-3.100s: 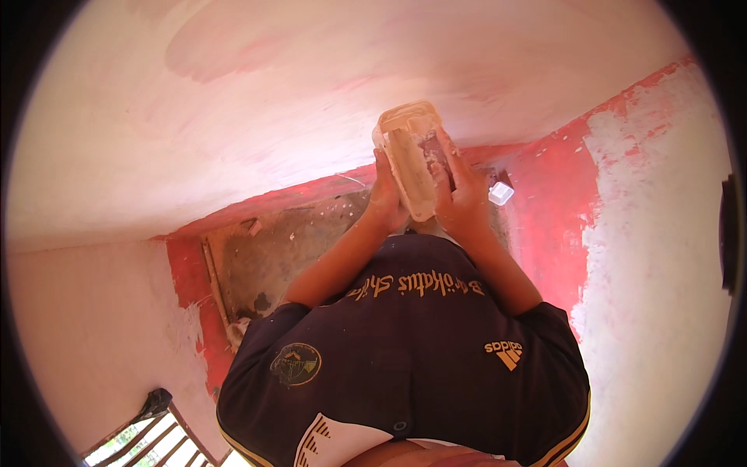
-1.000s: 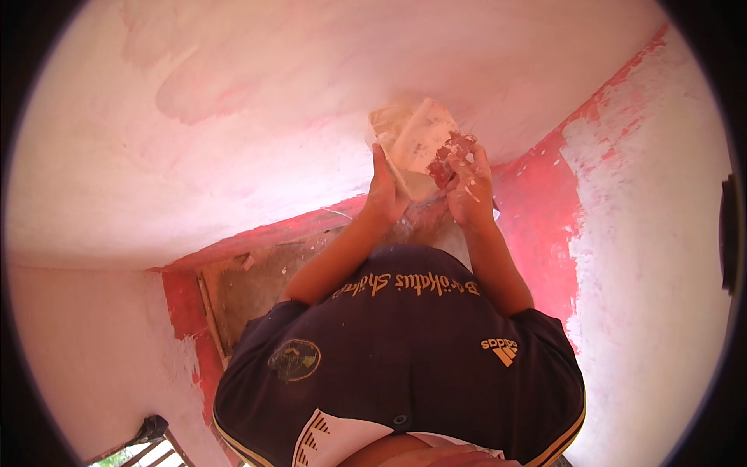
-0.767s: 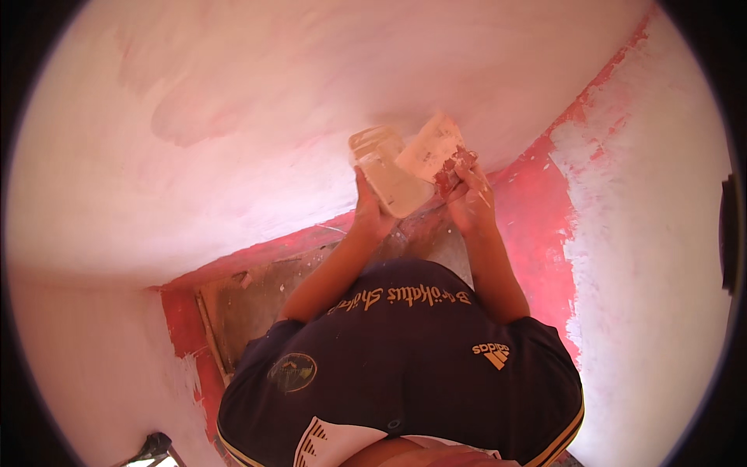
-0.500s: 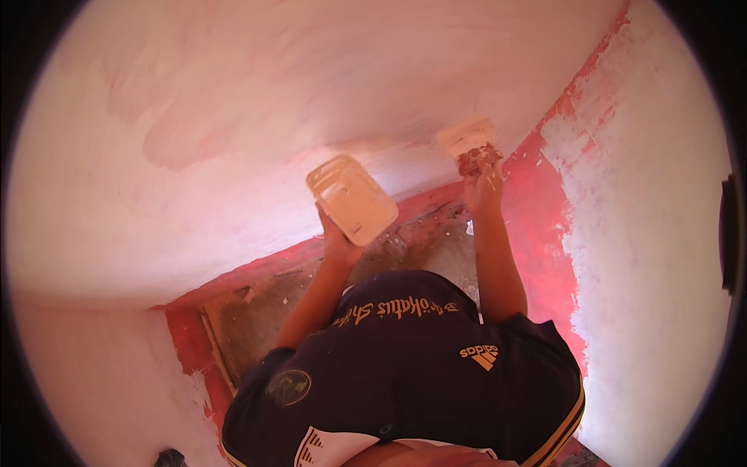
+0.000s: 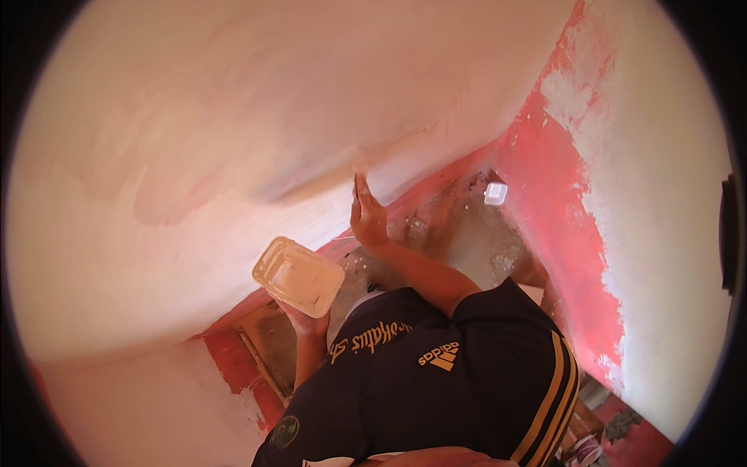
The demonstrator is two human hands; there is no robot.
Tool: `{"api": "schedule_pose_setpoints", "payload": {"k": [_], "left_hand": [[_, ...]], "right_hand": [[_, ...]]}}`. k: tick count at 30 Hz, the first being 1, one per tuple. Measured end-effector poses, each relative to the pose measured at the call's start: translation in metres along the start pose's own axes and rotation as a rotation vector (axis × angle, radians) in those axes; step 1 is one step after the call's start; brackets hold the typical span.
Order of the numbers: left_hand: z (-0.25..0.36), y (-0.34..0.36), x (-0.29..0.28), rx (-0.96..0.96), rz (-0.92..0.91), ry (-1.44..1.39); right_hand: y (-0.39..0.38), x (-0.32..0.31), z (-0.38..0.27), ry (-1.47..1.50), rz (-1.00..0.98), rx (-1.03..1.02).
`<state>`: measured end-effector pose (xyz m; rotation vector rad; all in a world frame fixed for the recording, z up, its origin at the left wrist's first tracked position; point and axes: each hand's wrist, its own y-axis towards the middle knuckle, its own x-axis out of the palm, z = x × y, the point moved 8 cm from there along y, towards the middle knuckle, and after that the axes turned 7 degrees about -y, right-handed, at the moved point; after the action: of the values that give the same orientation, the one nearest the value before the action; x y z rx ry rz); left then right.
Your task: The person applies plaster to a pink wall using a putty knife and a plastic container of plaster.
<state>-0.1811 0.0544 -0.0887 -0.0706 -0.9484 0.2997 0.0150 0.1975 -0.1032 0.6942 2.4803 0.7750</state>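
Observation:
In my left hand (image 5: 308, 319) is a rectangular plastic tub (image 5: 317, 272) smeared with cream-coloured paste. I grip it from below and it sits tilted, close to the wall. My right hand (image 5: 368, 218) is raised in front of the pale, streaky wall (image 5: 233, 148), its fingers closed on a wide flat putty knife (image 5: 358, 168). The knife is seen nearly edge-on and blurred against the wall, so most of its blade cannot be made out. A brownish line runs along the wall on both sides of it.
Red paint (image 5: 548, 159) borders the right wall's rough white coat (image 5: 646, 156) in the corner. On the spattered floor (image 5: 486, 249) stands a small white container (image 5: 496, 194). A wooden frame (image 5: 261, 354) lies at the lower left; assorted items (image 5: 587, 451) sit at the lower right.
My right hand has swept left across the wall with the putty knife, from near the corner to the middle. The tub in my left hand has moved left and lower. The view has shifted.

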Motion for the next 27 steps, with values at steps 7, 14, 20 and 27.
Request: {"api": "schedule_pose_setpoints", "payload": {"k": [7, 14, 20, 27], "left_hand": [[0.074, 0.012, -0.055, -0.011, 0.039, 0.062], [0.108, 0.039, -0.116, -0.115, -0.042, 0.209], [0.124, 0.043, -0.186, -0.215, 0.094, 0.124], [0.169, 0.04, -0.242, -0.222, 0.07, 0.134]], "right_hand": [[0.014, -0.056, 0.103, -0.398, 0.174, 0.363], [0.024, 0.014, 0.174, -0.169, 0.321, 0.494], [-0.137, 0.147, 0.013, 0.067, 0.02, 0.472], [-0.043, 0.029, 0.123, 0.102, 0.551, 0.616]]}}
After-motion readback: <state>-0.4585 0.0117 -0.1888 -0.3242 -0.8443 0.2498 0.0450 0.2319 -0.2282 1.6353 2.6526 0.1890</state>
